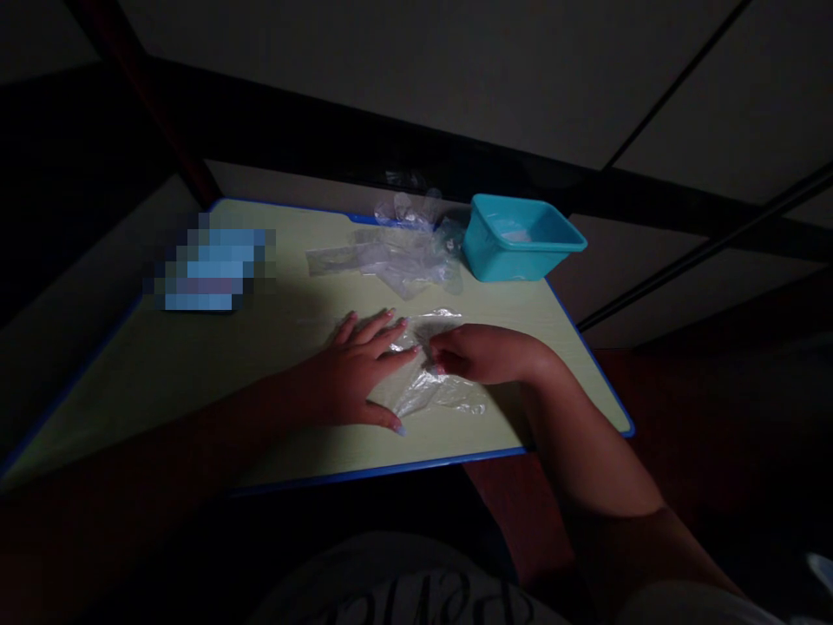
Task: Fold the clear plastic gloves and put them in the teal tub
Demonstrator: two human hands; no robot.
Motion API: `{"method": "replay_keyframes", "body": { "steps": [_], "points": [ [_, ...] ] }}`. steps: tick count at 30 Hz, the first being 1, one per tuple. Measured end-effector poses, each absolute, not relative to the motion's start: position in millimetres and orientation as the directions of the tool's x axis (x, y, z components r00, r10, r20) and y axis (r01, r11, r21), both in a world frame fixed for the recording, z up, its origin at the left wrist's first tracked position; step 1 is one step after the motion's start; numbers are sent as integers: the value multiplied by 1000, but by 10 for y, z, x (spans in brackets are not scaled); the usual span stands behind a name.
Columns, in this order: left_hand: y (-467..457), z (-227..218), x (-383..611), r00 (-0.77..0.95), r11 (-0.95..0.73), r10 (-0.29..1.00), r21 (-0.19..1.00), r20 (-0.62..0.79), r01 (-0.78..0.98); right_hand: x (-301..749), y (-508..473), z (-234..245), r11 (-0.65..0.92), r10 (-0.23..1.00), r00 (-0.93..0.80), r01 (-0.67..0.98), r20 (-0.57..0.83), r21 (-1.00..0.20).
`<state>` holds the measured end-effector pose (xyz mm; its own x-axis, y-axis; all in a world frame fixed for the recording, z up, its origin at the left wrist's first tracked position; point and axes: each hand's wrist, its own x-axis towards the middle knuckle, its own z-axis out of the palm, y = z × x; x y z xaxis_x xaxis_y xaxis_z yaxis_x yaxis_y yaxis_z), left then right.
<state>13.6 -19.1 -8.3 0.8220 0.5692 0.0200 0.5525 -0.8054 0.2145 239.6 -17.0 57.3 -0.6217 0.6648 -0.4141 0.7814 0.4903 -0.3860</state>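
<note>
The right hand is curled, fingers and thumb drawn together at the film; from here I can't tell whether a fold is caught between the tips. The left hand is spread wide and low, some of its fingertips at the film's left side, the thumb reaching toward the near side.

The film lies crumpled between the two hands, clear and shiny. I'd expect it to weigh almost nothing, to be limp and a bit slippery, inclined to cling and quick to stretch or tear if tugged at one spot. A loose edge, pinched between thumb and finger, looks the best hold, perhaps the near right corner, with a flat palm to steady the rest.

Around it the desk shows pale between the left hand and the phone-like thing, which is blurred out; that looks like the widest room for sliding. The blue near edge runs close below the left thumb, and the right edge lies beyond the right wrist. Beyond the hands sits a heap of clear plastic near the far edge, just beside the blue tub.
</note>
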Motion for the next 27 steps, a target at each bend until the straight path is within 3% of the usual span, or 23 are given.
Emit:
{"method": "replay_keyframes", "body": {
  "steps": [6,10,17,21,27],
  "points": [
    [-199,-79,136,811,-796,584,214,30,566,2482,-162,592,469,623,-721,654,-303,-593],
    [-174,-82,129,813,-793,583,217,-3,569,2499,-159,635,414,548,-770,590,-327,-693],
    [-152,-102,120,805,-788,592,230,32,571,2510,-147,670,462,495,-807,558,-322,-689],
    [-159,-74,133,802,-789,595,227,49,572,2524,-139,637,473,536,-781,592,-320,-653],
    [-148,26,163,818,-829,539,294,200,475,2511,-137,613,437,576,-760,599,-302,-671]
  ]
}}
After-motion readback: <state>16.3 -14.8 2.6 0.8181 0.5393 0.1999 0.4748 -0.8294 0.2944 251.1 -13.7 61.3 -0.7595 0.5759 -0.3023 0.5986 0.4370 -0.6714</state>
